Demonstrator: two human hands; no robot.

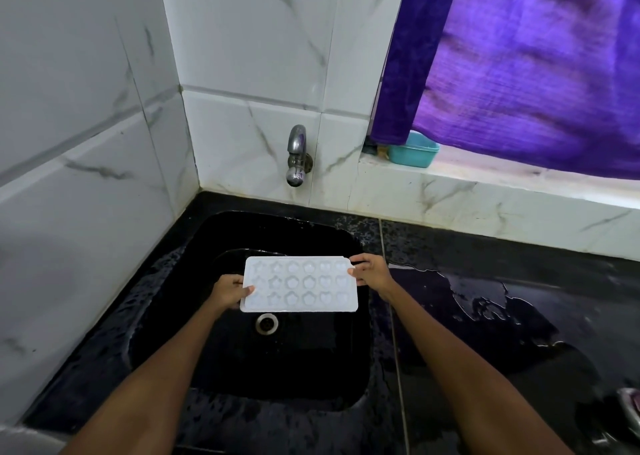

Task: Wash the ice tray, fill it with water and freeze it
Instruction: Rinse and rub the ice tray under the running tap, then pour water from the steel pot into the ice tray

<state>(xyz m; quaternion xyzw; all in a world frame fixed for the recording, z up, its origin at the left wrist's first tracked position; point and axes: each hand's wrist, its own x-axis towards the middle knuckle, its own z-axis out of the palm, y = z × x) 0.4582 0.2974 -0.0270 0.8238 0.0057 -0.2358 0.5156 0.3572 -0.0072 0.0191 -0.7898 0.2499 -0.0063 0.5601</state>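
Two bare hands hold a white ice tray flat over a black sink. The left hand grips the left short end of the tray. Its thumb lies on top of the tray's edge and its other fingers curl under, where they are hidden. The right hand grips the right short end near the far corner. Its thumb presses on the top rim and its fingers wrap down past the edge, so the tips cannot be seen. Both hands pinch the tray from the ends, and the tray hangs in the air between them, not touching the sink. The tray has three rows of little cups shaped like stars, flowers and hearts, and the cups face up. I cannot tell if there is water in the cups. Just under the near edge of the tray is the round metal drain in the bottom of the sink. On the far wall of white tiles, a shiny tap pokes out above the sink. The dark counter to the right of the sink is wet with puddles. Far on the right, a small blue-green tub sits on a white ledge under a purple curtain.
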